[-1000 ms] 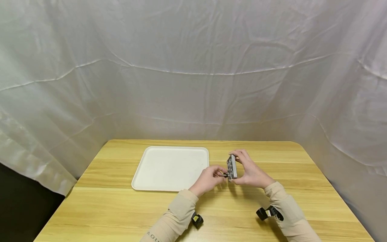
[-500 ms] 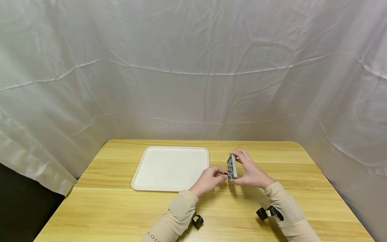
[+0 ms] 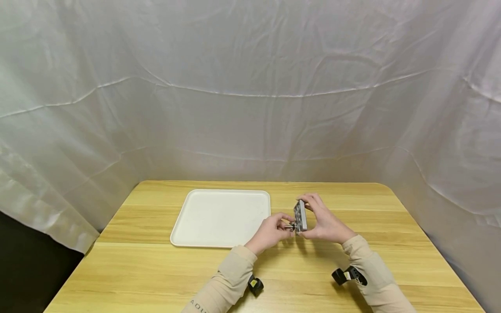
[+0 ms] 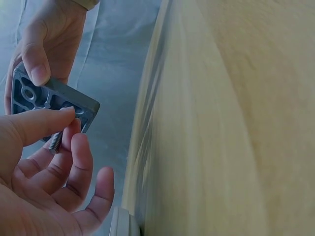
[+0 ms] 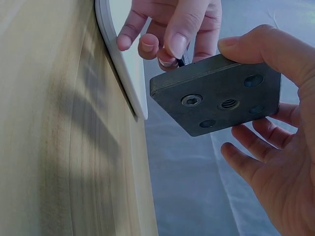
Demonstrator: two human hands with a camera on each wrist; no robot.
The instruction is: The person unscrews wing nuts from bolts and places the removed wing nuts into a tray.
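Note:
A grey square metal plate (image 3: 302, 216) is held upright above the table by my right hand (image 3: 328, 224), which grips it by opposite edges. In the left wrist view, the ribbed, hollowed side of the plate (image 4: 78, 97) shows, with a threaded bolt (image 4: 55, 143) sticking out. The bolt's hex-socket head (image 5: 191, 100) sits in one corner hole of the flat side, beside a threaded centre hole. My left hand (image 3: 269, 232) pinches around the bolt close to the plate with thumb and fingertips. A small dark part (image 5: 181, 62) shows at the fingertips; its kind is unclear.
A white tray (image 3: 219, 217) lies on the wooden table (image 3: 156, 278), left of the hands. Black wrist cameras (image 3: 255, 285) are strapped to both sleeves. Pale curtains (image 3: 250, 108) surround the table at the back and sides.
The left fingers closed over the bolt half a second ago, hiding its end, and have since shifted so the shaft shows again. The right hand and plate have stayed in place.

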